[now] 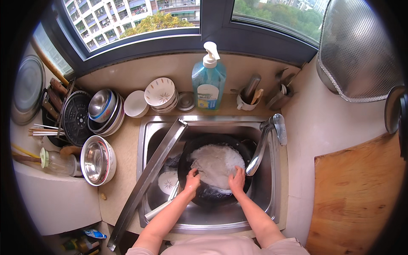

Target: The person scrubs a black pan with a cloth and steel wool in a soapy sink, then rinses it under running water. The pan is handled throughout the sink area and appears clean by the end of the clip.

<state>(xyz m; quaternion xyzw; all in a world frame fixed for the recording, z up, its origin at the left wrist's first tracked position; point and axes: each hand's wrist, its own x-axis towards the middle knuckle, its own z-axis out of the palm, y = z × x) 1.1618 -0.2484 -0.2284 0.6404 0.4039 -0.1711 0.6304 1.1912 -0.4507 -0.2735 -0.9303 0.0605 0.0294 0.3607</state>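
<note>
A black wok point(204, 200) sits in the stainless steel sink point(204, 220), with soapy water inside. What looks like a pale, wet cloth point(212, 164) is spread across it, with white suds point(234, 156) along its right side. My left hand point(192, 183) pinches the near left edge of the cloth. At its right edge, my right hand point(237, 181) touches the cloth with the fingers in suds; its grip is unclear. The faucet point(259, 153) reaches down just beside my right hand. Left of the wok lie a patterned bowl point(167, 182) and a pale-handled utensil point(159, 208).
A long metal bar point(149, 180) slants across the sink's left rim. Stacked bowls point(160, 94), a pump bottle point(208, 84) and a utensil cup point(248, 100) line the back. More bowls point(98, 161) stand left. On the right are a wooden board point(353, 194) and perforated metal basket point(357, 51).
</note>
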